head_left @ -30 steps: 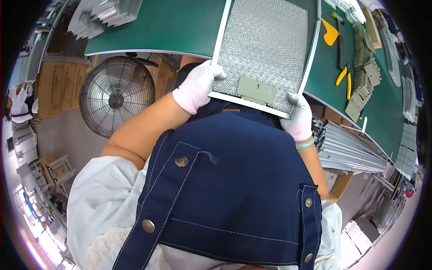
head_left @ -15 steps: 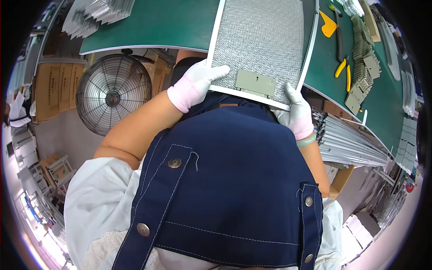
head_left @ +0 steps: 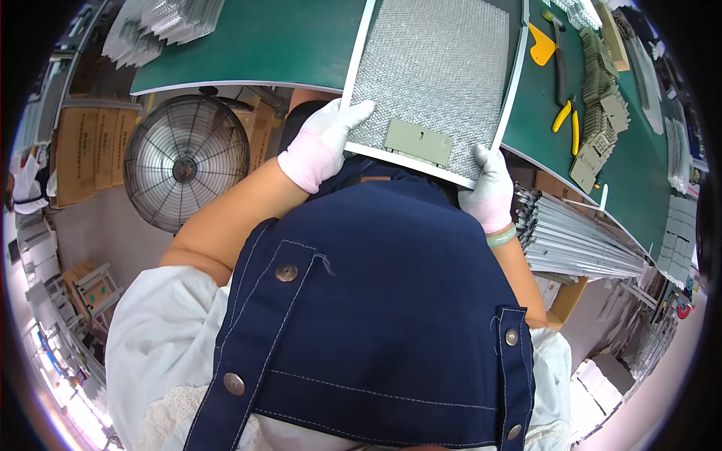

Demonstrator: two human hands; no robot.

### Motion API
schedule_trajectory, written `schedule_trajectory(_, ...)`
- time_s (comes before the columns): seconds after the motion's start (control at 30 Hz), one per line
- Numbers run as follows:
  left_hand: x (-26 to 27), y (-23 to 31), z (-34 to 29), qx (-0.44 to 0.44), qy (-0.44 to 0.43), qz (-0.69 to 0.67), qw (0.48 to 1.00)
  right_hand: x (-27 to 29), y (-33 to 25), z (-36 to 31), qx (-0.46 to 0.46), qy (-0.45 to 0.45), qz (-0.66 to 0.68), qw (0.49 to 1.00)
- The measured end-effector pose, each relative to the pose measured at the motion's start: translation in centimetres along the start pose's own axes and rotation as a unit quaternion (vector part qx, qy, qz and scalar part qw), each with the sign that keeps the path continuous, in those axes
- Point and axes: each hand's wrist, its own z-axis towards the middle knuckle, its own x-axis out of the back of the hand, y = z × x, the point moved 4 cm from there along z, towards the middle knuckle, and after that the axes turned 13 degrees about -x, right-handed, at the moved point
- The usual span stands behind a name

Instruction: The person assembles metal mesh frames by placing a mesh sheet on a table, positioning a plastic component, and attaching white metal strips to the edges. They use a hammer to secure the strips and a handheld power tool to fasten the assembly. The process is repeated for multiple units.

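A metal mesh filter panel (head_left: 432, 68) in a thin white frame leans from the bench edge against my waist. My left hand (head_left: 320, 143), in a white glove with a pink cuff, grips its near left corner, thumb on top of the mesh. At the near right corner, my right hand (head_left: 490, 188) in a matching glove holds the frame, its thumb upright along the inner side. A grey-green plastic latch plate (head_left: 418, 143) lies at the near edge between both hands. The undersides of the frame and most of my fingers are hidden.
On the green bench (head_left: 301, 56) to the right lie pliers with yellow handles (head_left: 569, 124), a black-handled hammer (head_left: 560, 71), a yellow scraper (head_left: 541, 46) and stacked plastic plates (head_left: 598, 143). Mesh sheets (head_left: 180, 19) sit far left. A floor fan (head_left: 186, 165) and metal strips (head_left: 575, 233) stand below.
The whole view has shifted slightly, with the panel and hands a little farther left in it. Both hands keep their hold on the frame.
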Motion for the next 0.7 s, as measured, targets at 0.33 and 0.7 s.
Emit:
schedule_trajectory(0.33,0.0,0.4,0.5,0.001,-0.062,0.019,0.998,-1.9,-0.4,-0.5,-0.086,-0.051,0.050,0.994)
schedule_trajectory(0.7,0.2,0.6,0.5,0.002,-0.074,0.086,0.993,-1.4,-0.8,-0.8,-0.015,0.037,-0.004,0.999)
